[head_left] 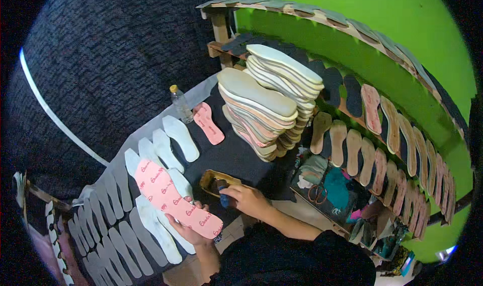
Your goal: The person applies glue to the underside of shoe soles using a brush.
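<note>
My left hand [193, 225] is closed on a pink printed insole [168, 190], tilted with its patterned face up. Under and beside it, pale white insoles [173, 135] lie in rows on the dark table. In front of me, my right hand [246, 200] is closed round the blue handle of a brush [225, 198]. The brush's lower end is at a yellowish, crusted open container [209, 178], with its tip hidden inside or against it. Beyond the container, a smaller pink printed insole [209, 124] lies flat on the table.
A tall stack of insoles [259, 92] stands at the table's far side. Next to the small pink insole is a clear bottle [181, 105] with a yellow cap. Grey insoles [121, 246] spread at left. Wooden racks [219, 27] hold insoles at right, above scissors [318, 193].
</note>
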`<state>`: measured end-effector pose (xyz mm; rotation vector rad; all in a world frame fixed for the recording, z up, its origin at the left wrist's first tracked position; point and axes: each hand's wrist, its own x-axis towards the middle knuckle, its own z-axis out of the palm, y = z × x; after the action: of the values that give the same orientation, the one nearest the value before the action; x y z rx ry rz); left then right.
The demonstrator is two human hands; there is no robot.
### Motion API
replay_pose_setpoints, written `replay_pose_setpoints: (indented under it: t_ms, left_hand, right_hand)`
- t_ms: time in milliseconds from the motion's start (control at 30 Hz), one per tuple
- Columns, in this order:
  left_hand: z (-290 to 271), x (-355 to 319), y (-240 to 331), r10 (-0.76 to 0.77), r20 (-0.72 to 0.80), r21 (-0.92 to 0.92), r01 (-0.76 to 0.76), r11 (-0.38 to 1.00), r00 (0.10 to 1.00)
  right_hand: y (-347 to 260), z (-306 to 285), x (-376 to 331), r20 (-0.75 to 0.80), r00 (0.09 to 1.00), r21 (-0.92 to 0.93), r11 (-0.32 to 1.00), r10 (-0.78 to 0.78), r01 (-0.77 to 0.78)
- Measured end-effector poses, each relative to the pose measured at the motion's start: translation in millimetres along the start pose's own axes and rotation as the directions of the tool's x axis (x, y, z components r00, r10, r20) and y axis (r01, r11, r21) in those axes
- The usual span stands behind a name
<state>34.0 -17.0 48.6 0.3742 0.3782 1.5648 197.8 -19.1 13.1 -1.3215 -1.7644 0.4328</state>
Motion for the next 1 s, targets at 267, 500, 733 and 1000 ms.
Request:
replay_pose_setpoints:
  t_ms: [267, 500, 733, 1000]
  left_hand:
    - [6.9, 0.6, 1.1, -0.034, 0.067, -0.027, 0.036, 0.999, 0.997]
    - [4.5, 2.1, 7.9, 0.013, 0.006, -0.020, -0.012, 1.000, 1.000]
    - [-23.3, 7.3, 16.0, -0.002, 0.009, -0.003, 0.002, 1.000, 1.000]
    - [-24.6, 8.9, 18.0, -0.021, 0.021, 0.000, 0.021, 1.000, 1.000]
  right_hand:
    - [-13.1, -5.6, 10.7, 0.059, 0.996, 0.028, 0.998, -0.066, 0.065]
    - [-14.8, -13.6, 19.0, -0.086, 0.988, 0.140, 0.980, -0.129, 0.140]
    - [-25.0, -28.5, 13.0, -0.021, 0.993, 0.194, 0.974, -0.118, 0.120]
    - [-25.2, -28.4, 17.5, -0.024, 0.995, 0.210, 0.973, -0.093, 0.096]
